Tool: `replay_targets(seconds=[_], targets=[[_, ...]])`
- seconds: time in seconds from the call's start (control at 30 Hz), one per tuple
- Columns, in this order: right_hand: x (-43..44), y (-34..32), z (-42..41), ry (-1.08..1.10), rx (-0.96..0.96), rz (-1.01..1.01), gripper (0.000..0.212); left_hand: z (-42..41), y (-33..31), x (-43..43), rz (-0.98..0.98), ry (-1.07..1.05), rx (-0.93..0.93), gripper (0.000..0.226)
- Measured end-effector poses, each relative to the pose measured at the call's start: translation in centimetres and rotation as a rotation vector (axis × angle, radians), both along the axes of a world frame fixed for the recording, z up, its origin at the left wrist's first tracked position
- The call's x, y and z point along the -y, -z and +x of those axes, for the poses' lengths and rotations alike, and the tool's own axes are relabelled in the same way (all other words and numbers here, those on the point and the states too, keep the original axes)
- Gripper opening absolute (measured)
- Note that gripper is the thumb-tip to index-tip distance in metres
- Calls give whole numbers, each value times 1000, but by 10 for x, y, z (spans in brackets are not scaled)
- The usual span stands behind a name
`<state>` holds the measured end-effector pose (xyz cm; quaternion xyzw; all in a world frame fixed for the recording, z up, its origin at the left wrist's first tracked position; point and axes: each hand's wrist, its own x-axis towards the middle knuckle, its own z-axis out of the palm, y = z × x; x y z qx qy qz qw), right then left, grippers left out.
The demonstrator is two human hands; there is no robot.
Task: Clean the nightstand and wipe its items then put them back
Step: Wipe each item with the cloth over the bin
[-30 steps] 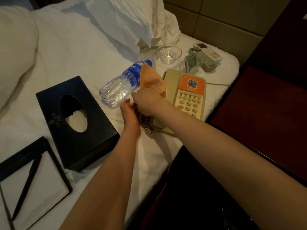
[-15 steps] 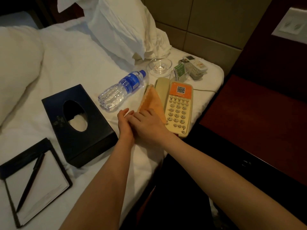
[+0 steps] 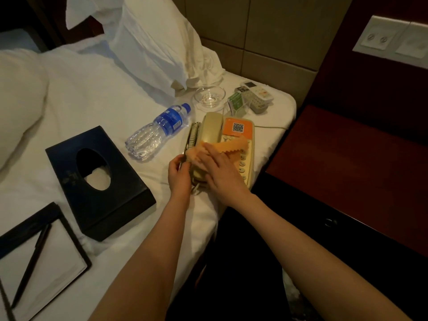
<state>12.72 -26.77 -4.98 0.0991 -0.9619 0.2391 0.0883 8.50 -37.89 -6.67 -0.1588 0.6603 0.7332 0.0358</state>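
**Head view.** A cream corded telephone [image 3: 209,132] with an orange QR-code label [image 3: 237,128] is shown lying on the white bed sheet [image 3: 104,100], near the bed's right edge. An orange cloth [image 3: 232,144] is pressed onto the keypad and the lower handset by the right hand [image 3: 222,174], whose fingers are laid nearly straight over the fabric. The left hand [image 3: 179,176] is placed at the telephone's near left corner, with its fingers curled round the coiled cord [image 3: 192,135].

Left of the telephone and apart from it, a clear plastic water bottle with a blue label [image 3: 157,133] is laid on its side. A black rectangular tissue box with an oval opening [image 3: 97,181] is seen further left. Near it, at the lower left edge, is a black-framed notepad [image 3: 46,262] carrying a black pen [image 3: 30,267].

Behind the telephone, a clear glass bowl [image 3: 209,96], a small green card in a clear holder [image 3: 236,104] and pale remote controls [image 3: 257,96] are grouped near a white pillow [image 3: 157,47]. The dark red-brown wooden nightstand [image 3: 347,163] is located to the right of the bed.
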Motion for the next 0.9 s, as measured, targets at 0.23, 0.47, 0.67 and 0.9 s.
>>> replay_targets(seconds=[0.23,0.47,0.67,0.9], targets=[[-4,14,19,154,39,-65,68,1,1,-5,-58,6,22,19],[-28,11,29,97,81,195,64,-1,2,-13,-130,-68,49,16],[-19,7,-4,349,125,132,64,-6,6,-14,-101,-128,67,19],[-28,-2,-61,455,163,4,59,-20,0,-15,-122,-197,196,23]])
